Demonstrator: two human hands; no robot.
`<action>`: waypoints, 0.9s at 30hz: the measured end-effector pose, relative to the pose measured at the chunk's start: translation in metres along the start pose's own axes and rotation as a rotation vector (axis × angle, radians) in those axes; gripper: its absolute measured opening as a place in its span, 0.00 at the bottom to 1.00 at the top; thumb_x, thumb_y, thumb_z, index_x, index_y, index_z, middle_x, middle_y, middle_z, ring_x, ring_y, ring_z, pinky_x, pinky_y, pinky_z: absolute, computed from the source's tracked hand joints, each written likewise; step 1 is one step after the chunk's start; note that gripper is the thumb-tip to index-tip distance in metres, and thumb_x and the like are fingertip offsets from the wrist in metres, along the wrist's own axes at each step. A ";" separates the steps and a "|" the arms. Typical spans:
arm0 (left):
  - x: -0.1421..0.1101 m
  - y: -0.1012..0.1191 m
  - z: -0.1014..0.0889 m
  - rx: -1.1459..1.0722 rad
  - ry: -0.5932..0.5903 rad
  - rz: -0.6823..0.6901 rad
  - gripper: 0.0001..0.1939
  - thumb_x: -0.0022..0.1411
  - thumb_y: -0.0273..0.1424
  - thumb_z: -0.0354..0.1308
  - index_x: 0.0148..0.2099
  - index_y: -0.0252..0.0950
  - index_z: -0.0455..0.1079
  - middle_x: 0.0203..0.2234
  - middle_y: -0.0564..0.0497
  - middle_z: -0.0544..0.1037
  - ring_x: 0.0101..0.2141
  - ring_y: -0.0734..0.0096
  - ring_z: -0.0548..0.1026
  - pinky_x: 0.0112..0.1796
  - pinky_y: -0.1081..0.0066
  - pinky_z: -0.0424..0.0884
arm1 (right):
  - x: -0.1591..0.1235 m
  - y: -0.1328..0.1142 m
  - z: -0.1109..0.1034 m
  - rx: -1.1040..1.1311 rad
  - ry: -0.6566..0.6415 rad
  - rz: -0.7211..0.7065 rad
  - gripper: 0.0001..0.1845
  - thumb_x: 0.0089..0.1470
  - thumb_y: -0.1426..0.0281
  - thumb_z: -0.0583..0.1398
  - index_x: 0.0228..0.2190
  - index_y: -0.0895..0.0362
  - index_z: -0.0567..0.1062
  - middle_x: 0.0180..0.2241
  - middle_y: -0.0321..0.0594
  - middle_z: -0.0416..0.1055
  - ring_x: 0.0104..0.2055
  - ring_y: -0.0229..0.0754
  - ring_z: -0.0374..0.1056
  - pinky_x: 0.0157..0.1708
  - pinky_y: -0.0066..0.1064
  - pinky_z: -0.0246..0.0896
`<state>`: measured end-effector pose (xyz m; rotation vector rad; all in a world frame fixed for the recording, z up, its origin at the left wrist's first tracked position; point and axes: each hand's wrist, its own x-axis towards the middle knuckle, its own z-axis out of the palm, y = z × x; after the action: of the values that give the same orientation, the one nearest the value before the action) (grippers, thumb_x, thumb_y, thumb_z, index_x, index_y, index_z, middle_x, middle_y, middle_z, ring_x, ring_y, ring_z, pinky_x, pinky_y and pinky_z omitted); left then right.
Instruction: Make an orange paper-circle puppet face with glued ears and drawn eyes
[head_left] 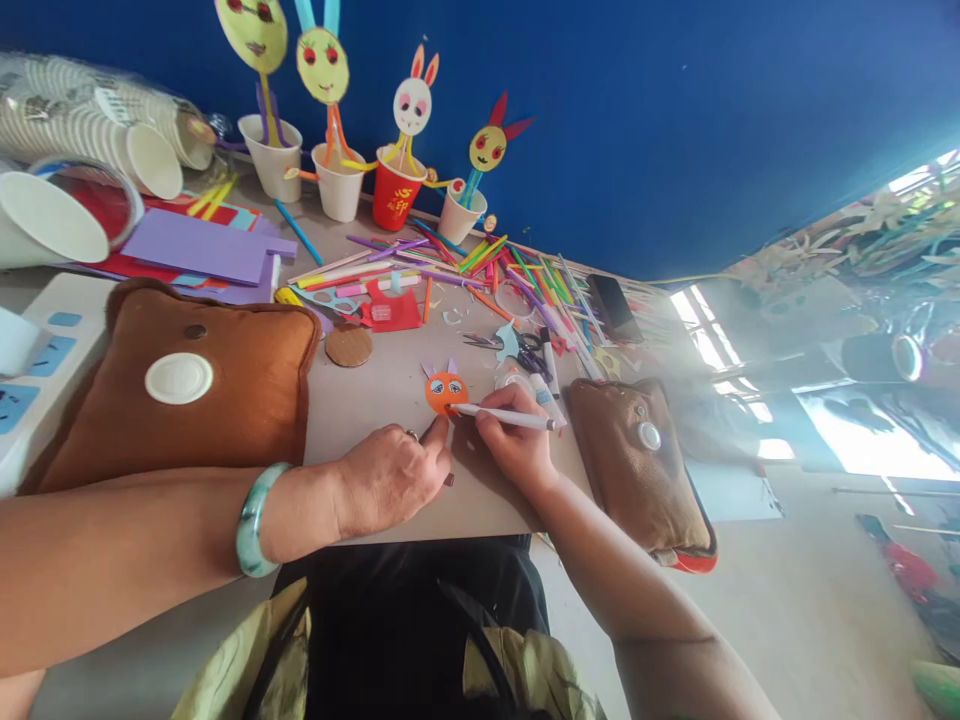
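A small round orange paper face (437, 394) with two drawn eyes and purple ears lies flat on the table. My right hand (517, 440) grips a white marker pen (514, 416), its tip touching the lower part of the face. Beside the disc's lower edge, my left hand (394, 470) has its index finger stretched down onto the paper. Its other fingers are curled, and a small dark brown end (448, 480) pokes out below them; what it belongs to is hidden.
Scissors (531, 345), paper scraps and coloured sticks (480, 262) cover the table's back. Behind them stand paper cups (341, 190) bearing paper puppets. Brown cushions (202, 400) flank the work area. A phone (613, 306) and a round brown cardboard disc (349, 345) lie farther back.
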<state>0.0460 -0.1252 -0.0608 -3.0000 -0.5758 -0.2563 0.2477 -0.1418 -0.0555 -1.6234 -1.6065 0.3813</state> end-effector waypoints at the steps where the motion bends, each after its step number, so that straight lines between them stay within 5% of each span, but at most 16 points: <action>1: 0.000 0.000 0.000 0.001 0.000 0.004 0.14 0.69 0.33 0.51 0.38 0.30 0.74 0.55 0.30 0.73 0.22 0.69 0.77 0.22 0.68 0.67 | 0.000 0.000 0.000 0.000 -0.001 0.007 0.05 0.47 0.72 0.59 0.24 0.52 0.67 0.19 0.31 0.69 0.21 0.37 0.63 0.24 0.32 0.59; 27: -0.001 -0.001 0.000 0.005 -0.030 0.027 0.11 0.66 0.28 0.50 0.40 0.31 0.73 0.53 0.32 0.75 0.21 0.68 0.76 0.22 0.67 0.67 | -0.001 0.000 0.000 0.020 -0.062 0.042 0.05 0.47 0.72 0.60 0.25 0.52 0.67 0.18 0.29 0.68 0.20 0.36 0.61 0.22 0.30 0.58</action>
<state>0.0452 -0.1247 -0.0606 -3.0091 -0.5376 -0.2082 0.2474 -0.1426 -0.0561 -1.6464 -1.6114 0.4726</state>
